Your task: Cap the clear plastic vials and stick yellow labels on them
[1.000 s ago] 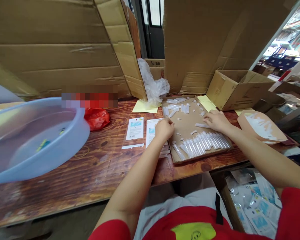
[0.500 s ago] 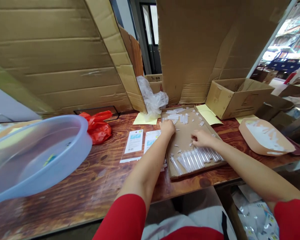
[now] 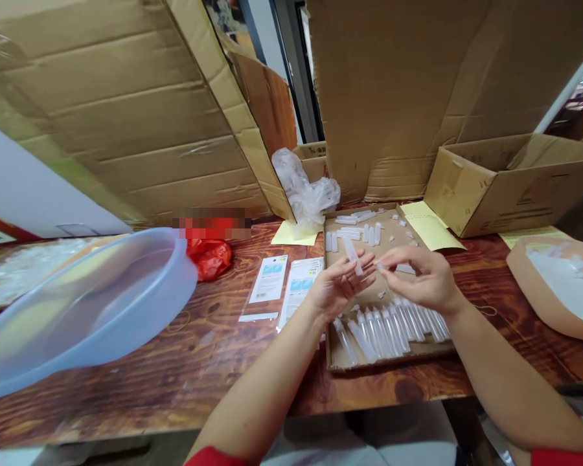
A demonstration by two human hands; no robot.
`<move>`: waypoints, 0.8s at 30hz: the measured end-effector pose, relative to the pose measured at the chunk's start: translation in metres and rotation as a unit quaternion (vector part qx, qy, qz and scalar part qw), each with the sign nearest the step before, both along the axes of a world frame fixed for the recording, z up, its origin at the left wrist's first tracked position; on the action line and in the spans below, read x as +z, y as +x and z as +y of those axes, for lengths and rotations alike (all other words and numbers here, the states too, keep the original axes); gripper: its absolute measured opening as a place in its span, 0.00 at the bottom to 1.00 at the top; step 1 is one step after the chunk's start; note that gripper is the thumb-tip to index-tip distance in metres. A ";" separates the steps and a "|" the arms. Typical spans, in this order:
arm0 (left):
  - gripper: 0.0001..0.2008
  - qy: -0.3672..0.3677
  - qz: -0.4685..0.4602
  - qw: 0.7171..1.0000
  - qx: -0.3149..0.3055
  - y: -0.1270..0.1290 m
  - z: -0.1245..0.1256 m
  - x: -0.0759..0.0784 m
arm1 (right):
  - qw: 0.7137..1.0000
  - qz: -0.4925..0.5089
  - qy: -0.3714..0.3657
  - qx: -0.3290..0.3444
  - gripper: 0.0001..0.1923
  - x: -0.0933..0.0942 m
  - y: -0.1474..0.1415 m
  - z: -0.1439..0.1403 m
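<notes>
Tube [image 3: 352,248], clear plastic, sits pinched in the left hand [image 3: 339,287] fingers, tilted w/ its top leaning toward 11 o'clock, held just above the flat cardboard tray [image 3: 340,353]. Right hand [image 3: 423,279] is at 3 o'clock from the left one, thumb and forefinger closed narrow on a tiny white cap [image 3: 379,266], tips nearly touching the left fingertips.

Head view, rest of the bench: row of finished tubes [image 3: 393,323] lies side by side in the tray at 6 o'clock from the hands, loose tubes [image 3: 354,232] and small bits at 12. Printed sachets [image 3: 284,285] lie flat on the wooden table [image 3: 126,382] at 9 o'clock, red bag [image 3: 208,257] further out, big translucent basin [image 3: 78,310] far left. Open carton [image 3: 510,184] at 2 o'clock, crumpled clear bag [image 3: 306,191] at 11, yellow paper [image 3: 430,226] beside the tray.
</notes>
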State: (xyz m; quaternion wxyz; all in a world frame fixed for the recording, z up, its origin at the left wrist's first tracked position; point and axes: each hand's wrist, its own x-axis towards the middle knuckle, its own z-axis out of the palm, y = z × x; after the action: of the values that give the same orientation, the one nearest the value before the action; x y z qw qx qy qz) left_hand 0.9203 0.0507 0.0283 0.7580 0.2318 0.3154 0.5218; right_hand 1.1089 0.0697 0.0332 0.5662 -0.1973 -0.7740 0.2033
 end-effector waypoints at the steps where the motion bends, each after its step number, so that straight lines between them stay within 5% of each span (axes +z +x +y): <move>1: 0.08 -0.015 -0.023 1.000 0.006 0.003 -0.002 -0.001 | 0.999 -0.009 0.031 0.000 0.08 -0.002 -0.002 -0.005; 6: 0.07 -0.046 -0.082 0.996 0.012 0.012 -0.009 -0.005 | 0.988 -0.055 0.139 -0.029 0.15 -0.010 -0.002 -0.014; 12: 0.03 -0.020 -0.093 0.996 0.002 0.011 -0.014 -0.005 | 0.983 -0.056 0.154 -0.083 0.20 -0.011 -0.005 -0.016; 24: 0.14 0.071 -0.043 0.997 0.007 0.014 -0.016 -0.020 | 0.988 0.068 -0.136 -0.041 0.03 -0.011 -0.015 -0.024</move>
State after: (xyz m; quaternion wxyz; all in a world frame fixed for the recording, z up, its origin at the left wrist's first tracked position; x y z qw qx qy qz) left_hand 0.9346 0.0350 0.0088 0.7489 0.2599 0.2464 0.5576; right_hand 1.0941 0.0456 0.0224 0.5938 -0.2896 -0.6899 0.2960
